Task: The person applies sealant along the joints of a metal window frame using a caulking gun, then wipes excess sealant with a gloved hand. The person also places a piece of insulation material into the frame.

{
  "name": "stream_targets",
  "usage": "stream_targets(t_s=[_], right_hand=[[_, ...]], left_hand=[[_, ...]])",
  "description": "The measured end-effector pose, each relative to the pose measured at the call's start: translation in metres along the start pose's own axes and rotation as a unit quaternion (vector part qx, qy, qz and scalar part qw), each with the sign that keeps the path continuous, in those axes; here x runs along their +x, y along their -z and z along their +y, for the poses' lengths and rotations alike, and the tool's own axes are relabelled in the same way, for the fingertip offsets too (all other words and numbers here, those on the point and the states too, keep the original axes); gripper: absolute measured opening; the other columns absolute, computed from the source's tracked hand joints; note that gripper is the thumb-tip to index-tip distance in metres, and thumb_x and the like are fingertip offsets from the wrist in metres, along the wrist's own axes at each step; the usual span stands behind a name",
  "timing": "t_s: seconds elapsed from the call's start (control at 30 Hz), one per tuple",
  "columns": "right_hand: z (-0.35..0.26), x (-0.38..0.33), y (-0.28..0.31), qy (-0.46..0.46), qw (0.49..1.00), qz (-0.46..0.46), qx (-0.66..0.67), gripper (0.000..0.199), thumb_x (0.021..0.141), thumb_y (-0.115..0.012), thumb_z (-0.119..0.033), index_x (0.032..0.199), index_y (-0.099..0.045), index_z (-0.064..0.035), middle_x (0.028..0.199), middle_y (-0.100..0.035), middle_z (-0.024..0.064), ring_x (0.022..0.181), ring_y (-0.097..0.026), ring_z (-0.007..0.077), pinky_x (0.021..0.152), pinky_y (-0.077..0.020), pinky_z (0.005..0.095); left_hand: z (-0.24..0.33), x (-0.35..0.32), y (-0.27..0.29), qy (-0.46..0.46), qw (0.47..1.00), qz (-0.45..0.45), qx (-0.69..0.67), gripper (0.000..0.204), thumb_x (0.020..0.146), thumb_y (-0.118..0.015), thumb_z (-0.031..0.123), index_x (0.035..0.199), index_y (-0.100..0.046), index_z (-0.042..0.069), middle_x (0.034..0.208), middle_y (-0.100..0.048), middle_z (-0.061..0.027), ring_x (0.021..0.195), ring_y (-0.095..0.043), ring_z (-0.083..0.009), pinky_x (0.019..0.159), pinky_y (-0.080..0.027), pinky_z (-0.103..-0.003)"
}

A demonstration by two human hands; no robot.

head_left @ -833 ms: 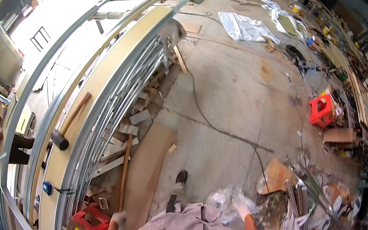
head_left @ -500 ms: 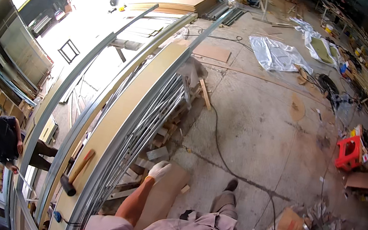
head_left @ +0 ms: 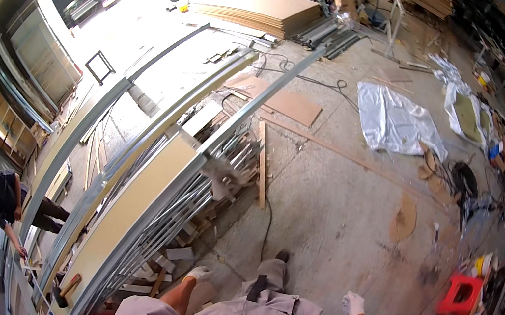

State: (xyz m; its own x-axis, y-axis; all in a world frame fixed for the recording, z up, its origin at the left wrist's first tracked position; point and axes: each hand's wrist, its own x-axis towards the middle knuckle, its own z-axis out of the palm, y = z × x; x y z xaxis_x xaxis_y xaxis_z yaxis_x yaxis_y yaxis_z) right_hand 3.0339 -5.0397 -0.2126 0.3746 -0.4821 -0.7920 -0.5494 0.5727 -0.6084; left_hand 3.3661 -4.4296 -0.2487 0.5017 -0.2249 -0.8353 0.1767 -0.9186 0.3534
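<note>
frame: long metal frame [head_left: 197, 168] looks heavy, stiff; grab the rail
left hand [head_left: 199, 273]: gloved, empty, nearest frame
right hand [head_left: 353, 304]: gloved, spread, away from frame

light: harsh daylight from upper left | glare: blown-out doorway | shadows: soft | edges: fisheye bend, dark vignette

Carpentry workshop, stacked boards [head_left: 257, 11], metal frames [head_left: 186, 193], concrete floor [head_left: 338, 205]

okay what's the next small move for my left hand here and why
Probably reach the left hand a bit further toward the metal frame. The gloved hand hangs empty just short of its rails, and the right hand is empty out to the side.
</note>
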Motion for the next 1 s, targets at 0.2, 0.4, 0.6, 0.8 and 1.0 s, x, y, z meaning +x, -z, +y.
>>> stream_targets(t_s=[0.2, 0.4, 0.6, 0.8, 1.0], right_hand=[[-0.216, 0.160, -0.064, 0.088, 0.993, 0.007, -0.073, 0.021, 0.100, -0.067, -0.031, 0.101, -0.070, -0.0096, 0.081, -0.068, 0.0029, 0.065, -0.065, 0.0175, 0.057, -0.0509, 0.0337], [-0.333, 0.226, -0.039, -0.078, 0.994, 0.072, 0.006, 0.020, 0.098, -0.068, -0.033, 0.096, -0.068, -0.0134, 0.083, -0.071, 0.0061, 0.068, -0.068, 0.0231, 0.058, -0.0521, 0.0442], [-0.440, 0.345, -0.031, -0.126, 0.990, 0.030, -0.057, 0.023, 0.098, -0.068, -0.035, 0.099, -0.067, -0.0125, 0.084, -0.070, 0.0075, 0.068, -0.068, 0.0241, 0.060, -0.0527, 0.0452], [-0.605, 0.501, -0.082, -0.124, 0.985, -0.037, -0.117, 0.025, 0.098, -0.068, -0.037, 0.101, -0.066, -0.0115, 0.086, -0.070, 0.0089, 0.069, -0.067, 0.0251, 0.061, -0.0532, 0.0461], [-0.765, 0.647, -0.127, -0.038, 0.987, -0.101, -0.121, 0.028, 0.098, -0.067, -0.038, 0.104, -0.065, -0.0106, 0.087, -0.070, 0.0103, 0.069, -0.066, 0.0262, 0.062, -0.0538, 0.0470]], left_hand=[[0.133, 0.182, 0.085, 0.095, 0.988, 0.010, -0.124, 0.049, 0.093, -0.068, 0.048, 0.111, -0.077, 0.004, 0.097, -0.076, -0.0118, 0.091, -0.073, -0.0263, 0.082, -0.056, -0.042], [0.441, 0.270, 0.161, -0.084, 0.994, 0.012, -0.075, 0.063, 0.095, -0.064, 0.054, 0.131, -0.070, 0.003, 0.119, -0.076, -0.0204, 0.112, -0.071, -0.0357, 0.097, -0.053, -0.045], [0.662, 0.321, 0.284, -0.221, 0.962, 0.124, -0.103, 0.054, 0.102, -0.060, 0.051, 0.131, -0.069, 0.007, 0.126, -0.073, -0.0183, 0.122, -0.068, -0.0318, 0.103, -0.051, -0.040], [0.710, 0.359, 0.323, -0.113, 0.965, 0.187, -0.147, 0.056, 0.097, -0.058, 0.052, 0.123, -0.073, 0.005, 0.120, -0.075, -0.0221, 0.114, -0.071, -0.0374, 0.098, -0.053, -0.045], [0.670, 0.365, 0.301, 0.116, 0.950, 0.192, -0.216, 0.051, 0.090, -0.059, 0.045, 0.115, -0.075, 0.004, 0.112, -0.075, -0.0241, 0.106, -0.072, -0.0388, 0.093, -0.054, -0.047]])
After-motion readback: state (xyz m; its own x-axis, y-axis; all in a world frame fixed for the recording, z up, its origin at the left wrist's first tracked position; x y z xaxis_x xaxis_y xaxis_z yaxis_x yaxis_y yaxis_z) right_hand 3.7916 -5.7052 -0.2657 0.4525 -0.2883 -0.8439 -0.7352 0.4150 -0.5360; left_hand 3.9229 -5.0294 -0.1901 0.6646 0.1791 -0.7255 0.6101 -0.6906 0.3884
